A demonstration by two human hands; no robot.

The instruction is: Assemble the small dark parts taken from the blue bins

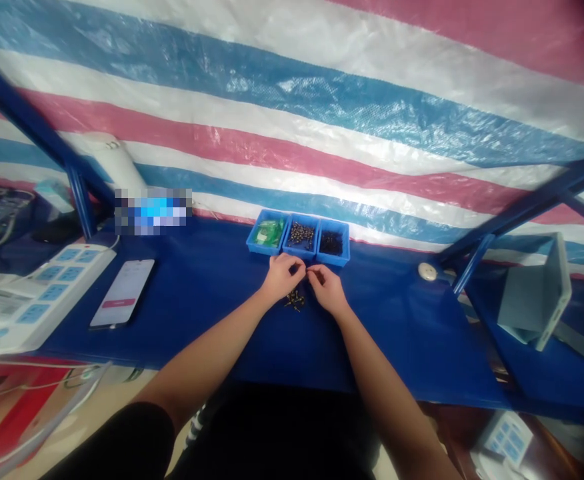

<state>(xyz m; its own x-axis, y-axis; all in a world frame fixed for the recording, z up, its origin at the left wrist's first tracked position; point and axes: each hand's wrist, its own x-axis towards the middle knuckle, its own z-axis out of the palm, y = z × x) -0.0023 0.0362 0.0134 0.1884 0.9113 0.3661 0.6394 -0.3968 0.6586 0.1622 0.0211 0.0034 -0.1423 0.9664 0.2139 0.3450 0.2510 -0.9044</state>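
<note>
My left hand [283,275] and my right hand [326,285] meet fingertip to fingertip just in front of the blue bins. Both are closed in a pinch; whatever lies between the fingers is too small to make out. Below them on the blue table is a small pile of brass-and-black parts [295,302]. Behind the hands stand three blue bins side by side. The left bin [261,251] holds a green plastic packet [268,233], the middle one many small brass-and-dark pieces [302,235], and the right one thin black pieces [331,243] that look like screws.
On the left of the blue table [397,333] lie a phone [123,293] and a large white power strip [55,293]. A round whitish object [427,271] sits at the right. Blue frame bars [475,263] rise at both sides, before a striped plastic sheet [292,100].
</note>
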